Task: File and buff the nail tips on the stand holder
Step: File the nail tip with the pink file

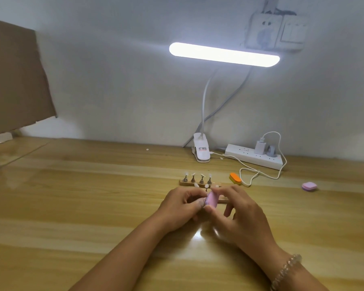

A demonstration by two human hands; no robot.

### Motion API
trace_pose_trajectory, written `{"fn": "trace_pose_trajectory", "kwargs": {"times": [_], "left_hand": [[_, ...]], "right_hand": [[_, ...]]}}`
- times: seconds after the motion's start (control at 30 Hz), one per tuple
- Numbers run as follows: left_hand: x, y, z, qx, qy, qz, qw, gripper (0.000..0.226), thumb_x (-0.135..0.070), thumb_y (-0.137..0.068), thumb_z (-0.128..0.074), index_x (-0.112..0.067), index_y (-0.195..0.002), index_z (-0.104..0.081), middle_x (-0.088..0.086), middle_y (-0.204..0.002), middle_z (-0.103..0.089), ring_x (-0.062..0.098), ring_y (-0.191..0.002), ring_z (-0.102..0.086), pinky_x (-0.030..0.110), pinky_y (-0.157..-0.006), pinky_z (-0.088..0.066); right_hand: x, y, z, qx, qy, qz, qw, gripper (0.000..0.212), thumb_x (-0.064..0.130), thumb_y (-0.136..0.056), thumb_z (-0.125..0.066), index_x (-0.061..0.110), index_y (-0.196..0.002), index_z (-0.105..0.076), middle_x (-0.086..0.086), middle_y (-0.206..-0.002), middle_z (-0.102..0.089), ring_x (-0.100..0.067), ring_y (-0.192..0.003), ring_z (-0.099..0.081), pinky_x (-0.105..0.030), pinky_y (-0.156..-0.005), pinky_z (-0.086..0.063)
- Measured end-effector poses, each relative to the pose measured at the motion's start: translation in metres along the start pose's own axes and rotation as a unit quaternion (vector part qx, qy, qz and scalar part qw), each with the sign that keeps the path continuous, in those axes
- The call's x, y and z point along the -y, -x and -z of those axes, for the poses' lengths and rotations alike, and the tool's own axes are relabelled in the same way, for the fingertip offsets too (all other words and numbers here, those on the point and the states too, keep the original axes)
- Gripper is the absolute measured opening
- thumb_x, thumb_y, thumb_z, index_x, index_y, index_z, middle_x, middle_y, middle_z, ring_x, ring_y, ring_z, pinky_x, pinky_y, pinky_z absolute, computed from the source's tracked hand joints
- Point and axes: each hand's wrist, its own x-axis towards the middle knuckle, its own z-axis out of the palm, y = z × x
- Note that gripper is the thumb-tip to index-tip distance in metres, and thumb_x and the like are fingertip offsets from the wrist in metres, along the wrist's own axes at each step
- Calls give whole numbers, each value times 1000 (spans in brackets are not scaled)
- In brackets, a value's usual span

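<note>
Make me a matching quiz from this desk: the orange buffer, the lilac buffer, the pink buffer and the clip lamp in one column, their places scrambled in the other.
Things
1. orange buffer block
2. lilac buffer block
3. pink buffer block
4. clip lamp

Places
A. between the left hand and right hand
B. alone, far right on the table
C. just right of the wooden nail stand
D. beside the power strip

Pairs: 1-C, 2-B, 3-A, 4-D.

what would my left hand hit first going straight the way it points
Probably the pink buffer block held by the right hand, directly ahead of the left hand; depth is unclear.
</note>
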Motion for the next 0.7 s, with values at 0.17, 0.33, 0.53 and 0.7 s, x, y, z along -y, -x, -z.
{"fn": "trace_pose_trajectory", "kwargs": {"times": [0.17,0.33,0.53,0.7], "left_hand": [[-1,-1,-1,-10,5,6,1000,19,-11,-98,-58,-20,-95,-74,-3,-84,-72,17,-62,-62,31,-64,-50],[-5,0,2,-10,19,4,1000,22,-8,-99,-56,-20,-96,-74,1,-88,-75,13,-56,-63,24,-64,-49],[-3,1,0,-6,-5,1,1000,20,-13,-98,-58,-24,-95,-74,6,-81,-72,19,-56,-58,27,-59,-46],[-3,2,-2,5,-28,5,1000,12,-35,-86,-61,-31,-85,-73,-13,-74,-67,20,-67,-62,40,-62,-53]], "right_hand": [[-4,-4,1,-35,-15,-48,998,33,47,-75,-75,35,-104,-64,26,-102,-57,-6,-63,-59,-33,-62,-53],[1,-1,-1,-4,-41,-13,999,33,48,-74,-74,32,-102,-65,25,-102,-59,-5,-65,-61,-29,-57,-51],[0,-2,-1,-13,-41,-12,999,31,43,-77,-76,33,-103,-64,24,-103,-59,-8,-62,-60,-29,-57,-51],[-4,-3,0,-19,-39,-34,998,29,46,-78,-74,36,-104,-65,24,-101,-59,-8,-63,-59,-27,-58,-50]]}}
